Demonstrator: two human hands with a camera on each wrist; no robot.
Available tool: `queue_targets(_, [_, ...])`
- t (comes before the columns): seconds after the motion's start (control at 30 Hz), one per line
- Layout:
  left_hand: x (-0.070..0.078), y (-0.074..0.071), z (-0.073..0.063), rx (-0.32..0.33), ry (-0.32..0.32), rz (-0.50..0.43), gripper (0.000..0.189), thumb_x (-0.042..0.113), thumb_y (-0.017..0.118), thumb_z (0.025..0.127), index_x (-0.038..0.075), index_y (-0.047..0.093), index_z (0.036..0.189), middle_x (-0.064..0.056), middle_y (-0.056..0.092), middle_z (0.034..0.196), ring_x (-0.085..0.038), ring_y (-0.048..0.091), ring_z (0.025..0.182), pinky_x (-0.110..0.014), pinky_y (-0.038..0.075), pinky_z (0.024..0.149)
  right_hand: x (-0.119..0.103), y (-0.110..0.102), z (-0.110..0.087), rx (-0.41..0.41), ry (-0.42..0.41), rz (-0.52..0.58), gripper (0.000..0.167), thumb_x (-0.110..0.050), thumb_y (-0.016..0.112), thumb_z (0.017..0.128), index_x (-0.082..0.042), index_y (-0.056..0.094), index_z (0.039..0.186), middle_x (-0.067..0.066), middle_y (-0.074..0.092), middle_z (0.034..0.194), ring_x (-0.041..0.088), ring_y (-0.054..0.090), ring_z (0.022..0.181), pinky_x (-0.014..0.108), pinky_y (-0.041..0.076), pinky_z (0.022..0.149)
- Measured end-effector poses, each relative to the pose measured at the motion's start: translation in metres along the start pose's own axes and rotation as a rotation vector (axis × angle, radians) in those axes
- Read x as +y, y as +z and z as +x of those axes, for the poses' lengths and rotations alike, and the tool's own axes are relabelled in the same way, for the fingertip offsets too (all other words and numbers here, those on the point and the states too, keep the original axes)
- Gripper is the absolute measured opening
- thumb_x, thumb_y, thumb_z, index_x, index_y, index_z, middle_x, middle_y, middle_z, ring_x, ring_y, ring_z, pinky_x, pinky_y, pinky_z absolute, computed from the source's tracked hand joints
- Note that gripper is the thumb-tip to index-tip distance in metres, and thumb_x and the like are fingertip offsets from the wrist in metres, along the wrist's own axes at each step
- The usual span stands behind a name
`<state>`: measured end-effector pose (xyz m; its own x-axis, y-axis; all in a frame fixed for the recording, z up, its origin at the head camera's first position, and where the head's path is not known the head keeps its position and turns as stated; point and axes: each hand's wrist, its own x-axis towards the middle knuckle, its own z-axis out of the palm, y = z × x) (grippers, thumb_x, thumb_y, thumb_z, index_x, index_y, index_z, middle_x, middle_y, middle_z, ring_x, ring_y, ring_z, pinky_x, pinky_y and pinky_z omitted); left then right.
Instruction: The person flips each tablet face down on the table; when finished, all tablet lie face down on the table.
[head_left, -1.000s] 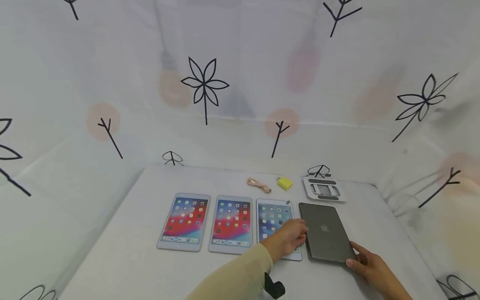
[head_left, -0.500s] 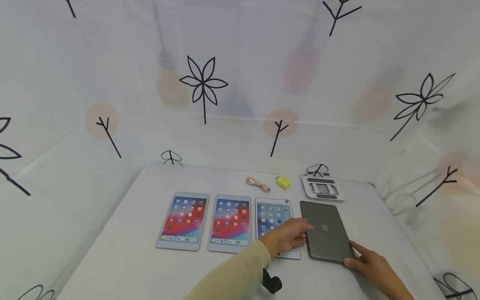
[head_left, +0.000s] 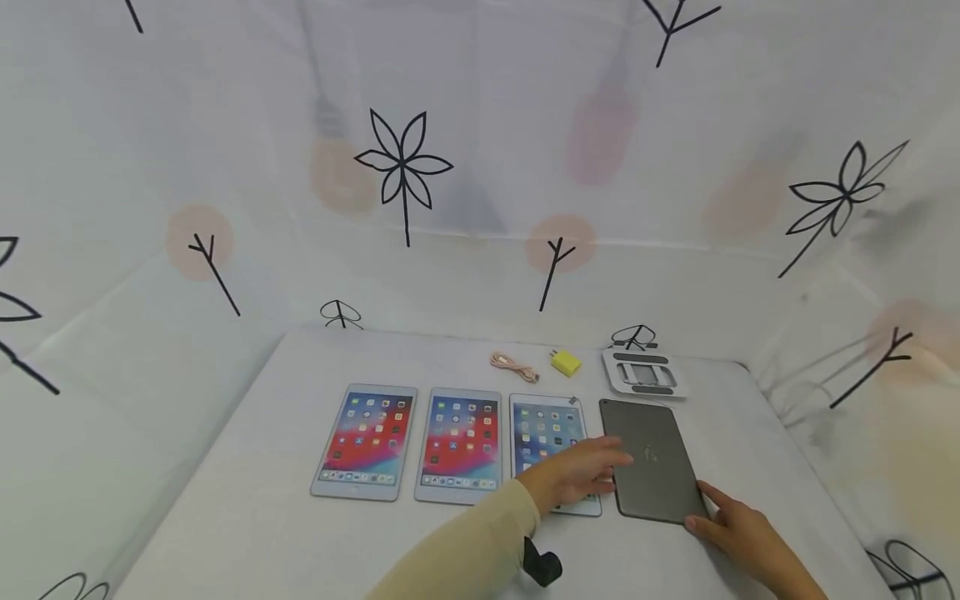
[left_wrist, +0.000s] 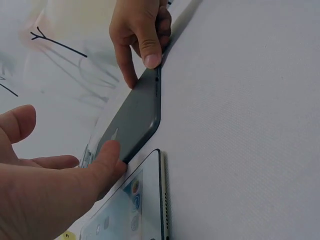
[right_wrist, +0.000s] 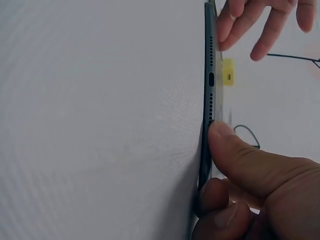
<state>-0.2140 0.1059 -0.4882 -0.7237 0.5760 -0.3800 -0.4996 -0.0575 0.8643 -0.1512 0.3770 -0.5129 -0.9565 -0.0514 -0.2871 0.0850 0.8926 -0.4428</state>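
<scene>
A dark grey tablet [head_left: 654, 492] lies back side up at the right end of a row of tablets, a logo on its back. My right hand [head_left: 746, 542] grips its near right corner; in the right wrist view the thumb [right_wrist: 235, 150] presses by the port edge and the other fingers curl at the corner. My left hand [head_left: 573, 475] reaches over the white tablet beside it, fingers spread. Its fingertips overlap the dark tablet's left edge, and in the left wrist view the fingers [left_wrist: 102, 162] are straight and loose. Part of that white tablet [head_left: 547, 408] is hidden under the hand.
Two more white tablets, a middle one [head_left: 459, 496] and a left one [head_left: 360, 492], lie screen up. Behind the row are a coiled cable [head_left: 513, 367], a yellow charger plug [head_left: 565, 362] and a white folding stand [head_left: 652, 389]. A patterned cloth [head_left: 480, 275] hangs behind the table.
My left hand has loosened from the dark tablet's left edge, its fingers spreading and shifting slightly right over it. My right hand stays at the near right corner.
</scene>
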Motion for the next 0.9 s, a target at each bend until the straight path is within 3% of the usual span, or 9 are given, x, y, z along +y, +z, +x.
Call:
queue_targets(0.07, [0.001, -0.003, -0.005, -0.001, 0.010, 0.030, 0.056, 0.015, 0.064, 0.099, 0.008, 0.047, 0.152, -0.012, 0.056, 0.142, -0.036, 0.050, 0.134, -0.047, 0.048, 0.108, -0.001, -0.001, -0.001, 0.008, -0.014, -0.005, 0.086, -0.043, 0.069, 0.095, 0.020, 0.036, 0.143, 0.000, 0.055, 0.070, 0.016, 0.050, 0.067, 0.033, 0.044, 0.064])
queue_targets(0.13, [0.001, -0.008, -0.013, 0.027, 0.014, 0.069, 0.054, 0.013, 0.067, 0.097, 0.008, 0.051, 0.148, -0.011, 0.063, 0.128, -0.031, 0.059, 0.120, -0.042, 0.053, 0.101, -0.004, -0.002, -0.004, 0.012, -0.016, -0.009, 0.085, -0.043, 0.068, 0.096, 0.019, 0.035, 0.144, 0.000, 0.054, 0.071, 0.016, 0.049, 0.067, 0.033, 0.044, 0.063])
queue_targets(0.27, [0.004, -0.028, -0.037, 0.155, 0.038, 0.196, 0.051, 0.008, 0.072, 0.092, 0.008, 0.059, 0.141, -0.006, 0.067, 0.103, -0.023, 0.065, 0.092, -0.034, 0.058, 0.084, -0.016, -0.009, -0.012, 0.029, -0.012, -0.001, 0.086, -0.045, 0.064, 0.098, 0.017, 0.031, 0.148, 0.000, 0.054, 0.074, 0.016, 0.048, 0.065, 0.030, 0.042, 0.058])
queue_targets(0.4, [0.015, -0.055, -0.057, 0.331, 0.065, 0.317, 0.055, 0.008, 0.076, 0.087, 0.011, 0.060, 0.140, -0.004, 0.067, 0.107, -0.024, 0.066, 0.092, -0.037, 0.057, 0.086, -0.035, -0.015, -0.017, 0.033, -0.031, 0.106, 0.082, -0.043, 0.062, 0.101, 0.013, 0.030, 0.152, 0.002, 0.063, 0.089, 0.015, 0.054, 0.069, 0.028, 0.047, 0.058])
queue_targets(0.5, [0.021, -0.072, -0.066, 0.432, 0.053, 0.324, 0.058, 0.009, 0.077, 0.087, 0.012, 0.059, 0.141, -0.006, 0.064, 0.117, -0.026, 0.065, 0.099, -0.043, 0.056, 0.093, -0.053, -0.010, -0.017, -0.017, -0.073, 0.282, 0.077, -0.036, 0.063, 0.101, 0.007, 0.029, 0.155, 0.012, 0.066, 0.111, 0.016, 0.063, 0.080, 0.029, 0.055, 0.064])
queue_targets(0.6, [0.023, -0.083, -0.070, 0.443, 0.045, 0.288, 0.059, 0.008, 0.076, 0.087, 0.010, 0.057, 0.143, -0.012, 0.060, 0.129, -0.027, 0.063, 0.108, -0.046, 0.053, 0.100, -0.070, -0.001, -0.014, -0.074, -0.109, 0.443, 0.077, -0.029, 0.066, 0.100, -0.002, 0.025, 0.159, 0.025, 0.059, 0.131, 0.025, 0.069, 0.097, 0.033, 0.059, 0.070])
queue_targets(0.7, [0.023, -0.088, -0.071, 0.426, 0.055, 0.272, 0.060, 0.008, 0.076, 0.087, 0.007, 0.056, 0.144, -0.019, 0.056, 0.138, -0.031, 0.061, 0.117, -0.047, 0.051, 0.104, -0.083, 0.010, -0.008, -0.088, -0.154, 0.521, 0.078, -0.026, 0.067, 0.099, -0.006, 0.024, 0.160, 0.034, 0.049, 0.143, 0.039, 0.066, 0.114, 0.037, 0.060, 0.076])
queue_targets(0.9, [0.023, -0.087, -0.071, 0.415, 0.044, 0.291, 0.060, 0.015, 0.077, 0.088, 0.011, 0.056, 0.144, -0.020, 0.049, 0.149, -0.041, 0.053, 0.131, -0.055, 0.046, 0.108, -0.103, 0.023, 0.001, -0.084, -0.170, 0.631, 0.082, -0.025, 0.069, 0.097, -0.008, 0.022, 0.162, 0.035, 0.037, 0.154, 0.053, 0.048, 0.134, 0.046, 0.058, 0.093])
